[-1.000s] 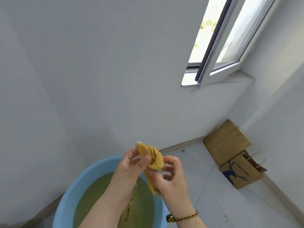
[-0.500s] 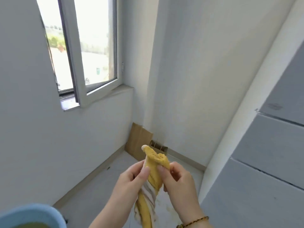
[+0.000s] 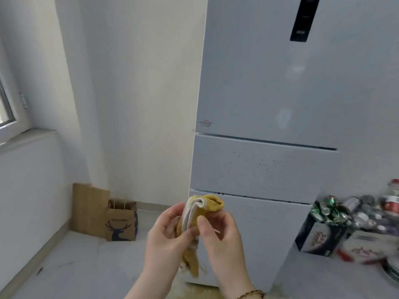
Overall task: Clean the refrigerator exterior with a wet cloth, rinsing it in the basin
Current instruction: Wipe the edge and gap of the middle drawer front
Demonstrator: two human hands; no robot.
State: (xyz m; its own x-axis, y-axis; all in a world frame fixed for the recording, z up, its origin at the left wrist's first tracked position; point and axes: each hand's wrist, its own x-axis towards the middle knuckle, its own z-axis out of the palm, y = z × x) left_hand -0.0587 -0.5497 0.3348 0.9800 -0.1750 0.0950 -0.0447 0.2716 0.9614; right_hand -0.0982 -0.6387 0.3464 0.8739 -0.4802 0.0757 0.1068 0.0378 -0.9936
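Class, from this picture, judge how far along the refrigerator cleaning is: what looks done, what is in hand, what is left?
Done: the yellow cloth is already at the refrigerator; the basin is out of view. In hand: left hand and right hand both hold the bunched cloth, apart from the door. Left: dark specks dot the middle door, so wiping seems still ahead.

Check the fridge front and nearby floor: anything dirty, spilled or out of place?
Yes. Dark specks pepper the middle drawer front of the refrigerator, with dark grime along its lower seam. A yellowish patch marks the floor at its base. The left hand and right hand hold the yellow cloth.
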